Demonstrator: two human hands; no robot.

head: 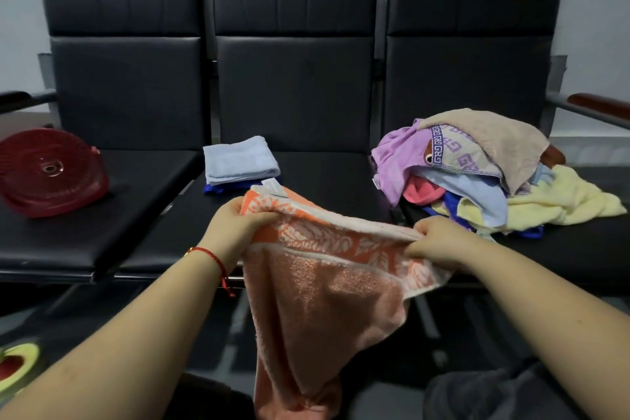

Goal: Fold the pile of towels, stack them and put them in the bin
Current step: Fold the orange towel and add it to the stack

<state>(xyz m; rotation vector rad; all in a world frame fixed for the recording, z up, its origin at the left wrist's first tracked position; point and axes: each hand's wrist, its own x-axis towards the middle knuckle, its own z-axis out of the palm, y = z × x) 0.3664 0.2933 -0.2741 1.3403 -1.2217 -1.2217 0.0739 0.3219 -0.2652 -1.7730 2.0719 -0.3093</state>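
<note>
Nearest, the orange towel (320, 286) hangs in front of the person, its lower part drooping towards six o'clock past the seat edge. The left hand (235, 223) grips the patterned top border at about nine o'clock of the cloth, fingers curled over the edge; a red string bracelet (213, 257) circles that wrist. The right hand (439, 239) pinches the same border at three o'clock, fingers bunched tight on the fabric, so the edge is stretched between the two fists.

Just beyond the left hand, at eleven o'clock from the towel, a folded stack (240, 162) sits on the middle seat of the black bench (296, 85): a pale blue towel on top, a dark blue one peeping out beneath.

Out at two o'clock, on the right seat, lies the unfolded pile (484, 174), a heap of lilac, beige, cream-yellow, light blue and pink cloth, one piece with a purple key-pattern trim.

Far over at ten o'clock, on the left seat, a red plastic bin (51, 172) lies tipped on its side, its ribbed base facing the room.
</note>
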